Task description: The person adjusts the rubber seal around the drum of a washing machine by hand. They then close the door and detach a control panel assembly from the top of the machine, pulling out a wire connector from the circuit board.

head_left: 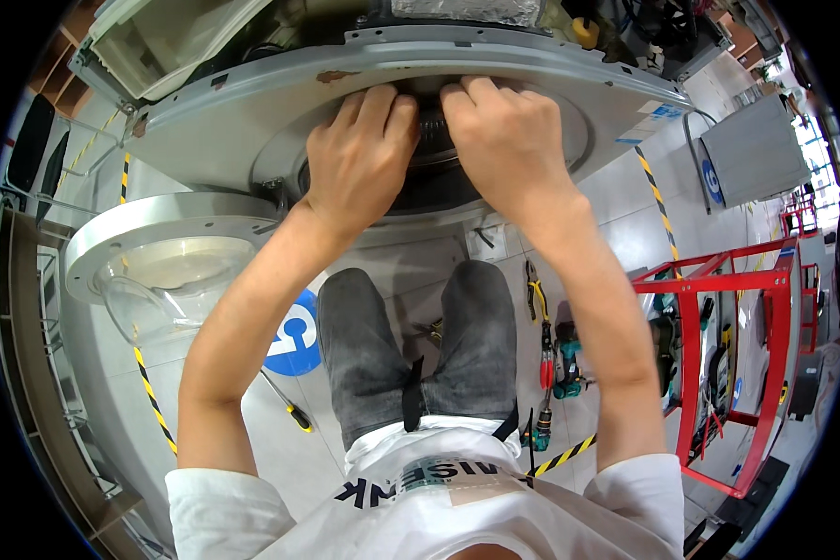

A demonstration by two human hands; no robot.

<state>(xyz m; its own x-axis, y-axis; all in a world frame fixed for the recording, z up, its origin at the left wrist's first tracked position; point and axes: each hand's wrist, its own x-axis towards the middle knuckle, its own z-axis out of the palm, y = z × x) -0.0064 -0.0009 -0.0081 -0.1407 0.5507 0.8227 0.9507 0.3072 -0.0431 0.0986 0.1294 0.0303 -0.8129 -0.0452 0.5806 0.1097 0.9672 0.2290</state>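
In front of me stands a front-loading washing machine (215, 140) with its top off. Its round glass door (173, 271) hangs wide to the left. Both hands are at the upper edge of the round opening, where a dark rubber door seal (430, 126) shows between them. My left hand (364, 154) curls its fingers over the left part of that edge. My right hand (504, 140) does the same on the right, a small gap apart. The fingertips of both are hidden behind the edge, gripping the seal there.
On the tiled floor right of my legs lie pliers (536, 289) and cordless drills (569, 364). A screwdriver (294, 411) is at the left. Farther right stands a red metal rack (775, 317) with tools. Shelves (19, 327) line the left; a grey cabinet (751, 149) stands at the right.
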